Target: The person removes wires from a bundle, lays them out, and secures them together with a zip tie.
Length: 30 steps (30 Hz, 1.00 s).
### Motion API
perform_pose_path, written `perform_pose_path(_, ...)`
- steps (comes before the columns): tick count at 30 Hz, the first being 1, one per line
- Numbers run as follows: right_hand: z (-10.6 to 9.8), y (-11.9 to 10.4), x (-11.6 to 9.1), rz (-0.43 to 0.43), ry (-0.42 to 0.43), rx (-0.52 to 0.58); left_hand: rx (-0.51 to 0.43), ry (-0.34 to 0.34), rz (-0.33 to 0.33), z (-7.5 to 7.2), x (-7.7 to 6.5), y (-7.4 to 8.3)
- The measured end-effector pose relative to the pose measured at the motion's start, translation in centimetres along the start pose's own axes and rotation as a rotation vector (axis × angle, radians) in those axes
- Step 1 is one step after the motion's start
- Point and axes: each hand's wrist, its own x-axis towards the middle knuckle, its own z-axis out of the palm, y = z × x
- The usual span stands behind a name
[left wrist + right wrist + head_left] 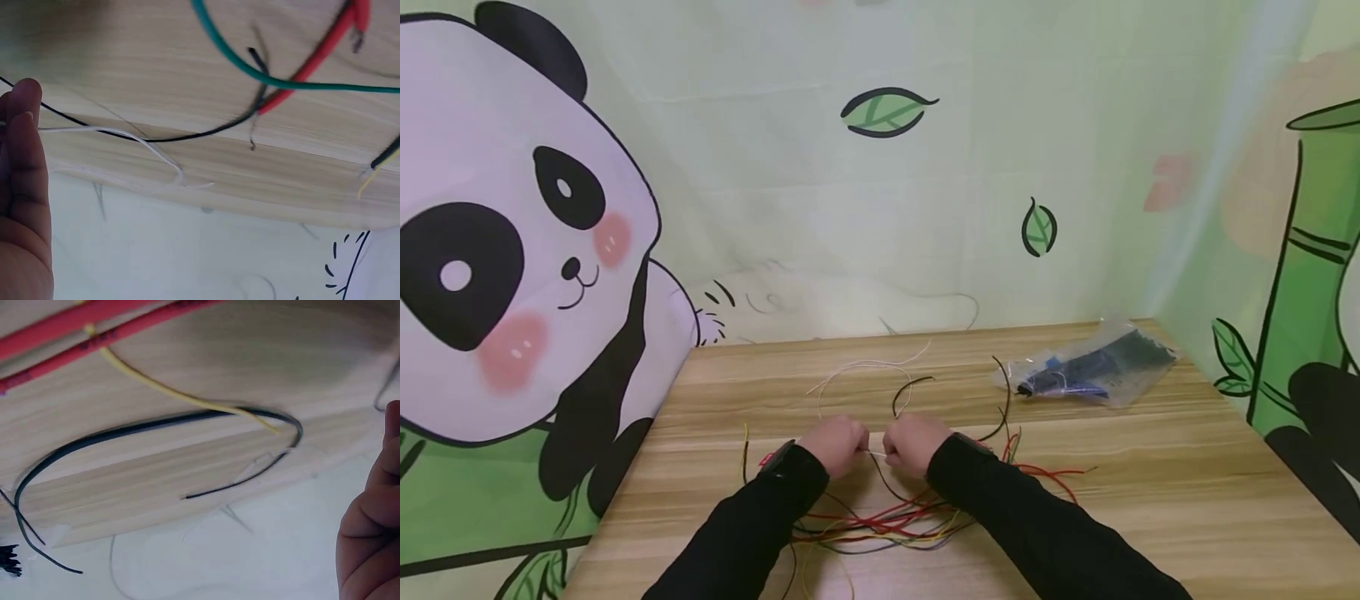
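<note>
While left hand (837,446) and right hand (916,443) pinch thin white wire (81,129), only right wrist view shows dark print on smooth red wire (140,325).

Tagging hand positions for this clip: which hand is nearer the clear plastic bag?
Right. The right hand is left of the plastic bag and lower in the head view; the left hand is farther left, past the right hand.
</note>
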Motion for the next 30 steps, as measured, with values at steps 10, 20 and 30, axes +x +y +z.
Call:
perform_pose_path(10, -2.6, 1.8, -4.7, 0.066, -0.006, 0.173, -0.048, 0.113, 0.015, -0.9, -1.4, -0.7)
perform_pose_path(20, -5.5, 4.1, -9.8, 0.061, 0.033, 0.209, -0.113, 0.199, -0.014, -2.1, -2.7, -0.9)
perform_pose_path(30, -6.7, 6.7, -13.5, 0.102, 0.061, 0.220, -0.114, 0.329, -0.119, -4.4, -4.6, -1.0)
